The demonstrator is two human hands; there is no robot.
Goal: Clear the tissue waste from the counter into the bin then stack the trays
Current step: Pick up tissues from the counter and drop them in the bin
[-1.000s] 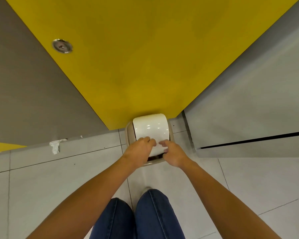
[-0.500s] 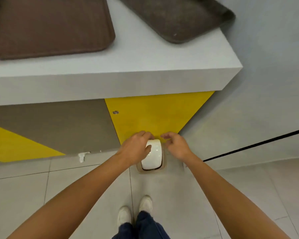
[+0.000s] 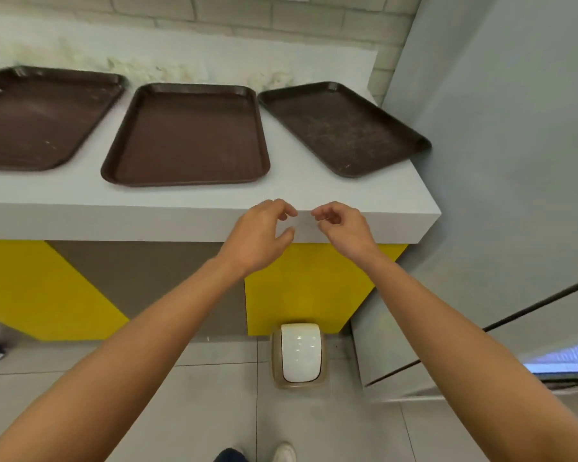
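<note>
The left hand (image 3: 261, 235) and right hand (image 3: 344, 228) hover at the near edge of the counter (image 3: 364, 195), fingers loosely curled and holding nothing. On the counter, a left tray (image 3: 30, 121), middle tray (image 3: 187, 135) and right tray (image 3: 341, 128) lie side by side, unstacked. The bin (image 3: 299, 356) stands on the floor below.

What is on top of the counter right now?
On the counter, side by side and unstacked, lie the left tray, middle tray and right tray, all brown and empty. Anything beneath them is hidden.
</note>
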